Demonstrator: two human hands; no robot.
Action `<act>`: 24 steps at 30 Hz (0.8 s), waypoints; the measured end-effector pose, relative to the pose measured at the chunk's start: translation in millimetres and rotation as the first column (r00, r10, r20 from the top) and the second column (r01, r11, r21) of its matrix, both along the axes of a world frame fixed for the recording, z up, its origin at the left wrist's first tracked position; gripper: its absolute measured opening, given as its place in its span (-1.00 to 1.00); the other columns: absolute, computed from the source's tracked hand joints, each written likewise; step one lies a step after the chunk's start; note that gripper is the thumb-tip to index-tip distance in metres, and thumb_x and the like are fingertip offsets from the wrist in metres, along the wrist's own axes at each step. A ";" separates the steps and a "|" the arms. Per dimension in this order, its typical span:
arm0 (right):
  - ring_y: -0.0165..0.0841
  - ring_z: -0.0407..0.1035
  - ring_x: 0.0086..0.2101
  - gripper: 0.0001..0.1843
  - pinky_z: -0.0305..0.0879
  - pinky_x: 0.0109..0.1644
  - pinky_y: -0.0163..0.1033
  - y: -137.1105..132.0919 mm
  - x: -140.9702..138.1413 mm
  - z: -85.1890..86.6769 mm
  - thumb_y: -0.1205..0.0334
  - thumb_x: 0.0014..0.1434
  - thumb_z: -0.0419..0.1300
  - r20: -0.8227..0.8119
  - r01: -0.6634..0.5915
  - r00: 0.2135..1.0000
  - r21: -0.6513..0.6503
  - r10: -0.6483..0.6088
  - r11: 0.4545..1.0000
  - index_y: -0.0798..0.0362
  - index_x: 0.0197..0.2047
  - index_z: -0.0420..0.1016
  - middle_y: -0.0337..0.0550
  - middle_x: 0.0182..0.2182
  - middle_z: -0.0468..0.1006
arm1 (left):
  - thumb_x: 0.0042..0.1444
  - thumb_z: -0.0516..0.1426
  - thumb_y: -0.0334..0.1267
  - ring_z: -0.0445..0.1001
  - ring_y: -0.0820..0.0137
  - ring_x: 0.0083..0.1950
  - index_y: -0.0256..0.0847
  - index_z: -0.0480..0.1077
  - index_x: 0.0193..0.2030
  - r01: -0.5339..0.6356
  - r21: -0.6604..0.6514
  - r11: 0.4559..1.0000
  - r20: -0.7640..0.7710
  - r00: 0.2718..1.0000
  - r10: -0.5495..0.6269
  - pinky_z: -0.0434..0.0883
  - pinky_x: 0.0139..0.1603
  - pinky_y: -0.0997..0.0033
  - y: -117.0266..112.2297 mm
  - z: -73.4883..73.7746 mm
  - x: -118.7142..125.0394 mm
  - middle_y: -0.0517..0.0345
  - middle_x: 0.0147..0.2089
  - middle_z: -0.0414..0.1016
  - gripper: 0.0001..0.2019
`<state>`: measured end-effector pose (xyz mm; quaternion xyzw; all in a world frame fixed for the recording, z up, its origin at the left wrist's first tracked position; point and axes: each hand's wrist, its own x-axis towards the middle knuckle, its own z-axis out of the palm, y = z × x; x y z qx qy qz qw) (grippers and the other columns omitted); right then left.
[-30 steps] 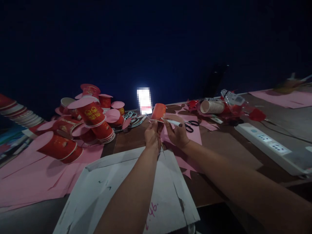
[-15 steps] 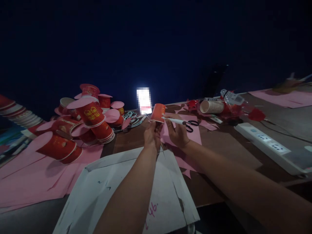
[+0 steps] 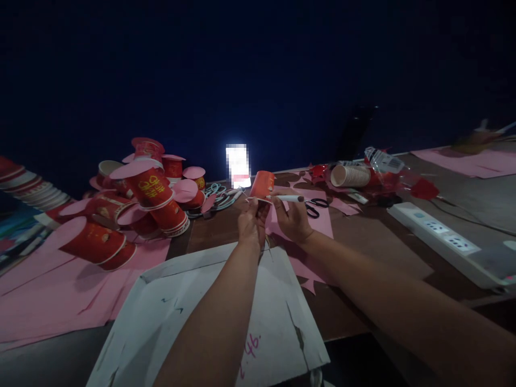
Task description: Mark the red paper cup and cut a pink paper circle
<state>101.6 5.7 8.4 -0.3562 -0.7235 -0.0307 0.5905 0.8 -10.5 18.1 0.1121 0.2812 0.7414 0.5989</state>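
My left hand (image 3: 250,226) is closed on the rim of a red paper cup (image 3: 262,184), which it holds tilted above the table. My right hand (image 3: 293,219) grips a white marker pen (image 3: 287,198), with its tip against the cup's rim. Under both hands lies a sheet of pink paper (image 3: 318,217). Black scissors (image 3: 315,206) rest on that sheet just right of my right hand.
A heap of red cups capped with pink paper discs (image 3: 141,201) fills the left. A white cardboard sheet (image 3: 209,317) lies near me. A sleeve of plain cups (image 3: 350,176), a power strip (image 3: 439,236) and a glowing phone (image 3: 237,165) sit further back.
The marker has swung slightly, its dark end rising as the tip stays at the cup's rim. The cup and my left hand have hardly shifted.
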 end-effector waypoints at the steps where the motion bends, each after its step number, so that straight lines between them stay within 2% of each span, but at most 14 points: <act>1: -0.21 0.42 -0.16 -0.86 0.29 -0.03 0.01 -0.1 0.0 0.2 0.22 0.29 0.05 -0.001 -0.008 1.000 0.003 0.008 1.000 -0.02 -0.16 0.41 -0.08 -0.22 0.57 | 0.00 0.25 -0.39 0.50 0.51 -0.40 -0.31 0.43 -0.40 -0.002 0.015 1.000 0.000 1.000 0.002 0.45 -0.16 0.47 -0.3 -0.3 -0.1 0.16 -0.42 0.51 -0.93; 8: -0.23 0.42 -0.21 -0.86 0.31 -0.08 -0.05 1.8 0.4 -1.7 0.20 0.29 0.04 -0.010 -0.033 0.999 -0.036 0.032 0.999 0.00 -0.17 0.40 -0.09 -0.25 0.56 | -0.03 0.27 -0.40 0.50 0.52 -0.40 -0.31 0.42 -0.40 -0.010 0.028 1.000 0.008 1.000 0.010 0.46 -0.17 0.47 2.2 -4.5 -1.5 0.16 -0.42 0.51 -0.91; 13: -0.25 0.42 -0.20 -0.86 0.34 -0.08 -0.07 3.6 0.5 -2.9 0.20 0.29 0.04 -0.021 -0.073 0.997 -0.031 0.073 0.997 0.00 -0.16 0.39 -0.07 -0.22 0.54 | -0.03 0.26 -0.41 0.51 0.52 -0.40 -0.31 0.42 -0.40 -0.005 0.014 1.000 -0.006 1.000 0.005 0.46 -0.16 0.48 0.7 -2.0 -0.9 0.16 -0.41 0.52 -0.91; 18: -0.29 0.42 -0.28 -0.86 0.35 -0.13 -0.10 1.2 -0.9 -1.0 0.20 0.30 0.03 -0.087 -0.093 0.992 -0.064 0.087 0.994 0.00 -0.18 0.39 -0.11 -0.28 0.54 | 0.01 0.23 -0.43 0.52 0.52 -0.41 -0.32 0.44 -0.38 -0.002 0.017 1.000 -0.006 1.000 0.002 0.47 -0.17 0.48 -0.9 0.6 0.2 0.16 -0.41 0.53 -0.96; 21: -0.31 0.42 -0.30 -0.85 0.34 -0.13 -0.09 -1.0 -1.7 0.6 0.19 0.30 0.04 -0.122 -0.088 0.989 -0.036 0.083 0.995 -0.02 -0.15 0.40 -0.12 -0.28 0.54 | 0.06 0.19 -0.45 0.53 0.51 -0.39 -0.32 0.43 -0.37 0.004 -0.007 1.000 0.017 1.000 -0.004 0.48 -0.20 0.50 0.4 1.0 -0.6 0.12 -0.39 0.54 -0.98; 24: -0.37 0.41 -0.40 -0.83 0.34 -0.17 -0.12 -1.9 -1.9 1.3 0.19 0.32 0.01 -0.168 -0.091 0.983 -0.067 0.078 0.994 -0.01 -0.12 0.39 -0.15 -0.27 0.55 | 0.09 0.16 -0.45 0.54 0.50 -0.37 -0.32 0.43 -0.35 0.016 -0.033 0.999 0.038 0.999 -0.015 0.49 -0.21 0.50 2.1 0.8 -2.1 0.11 -0.38 0.55 -0.97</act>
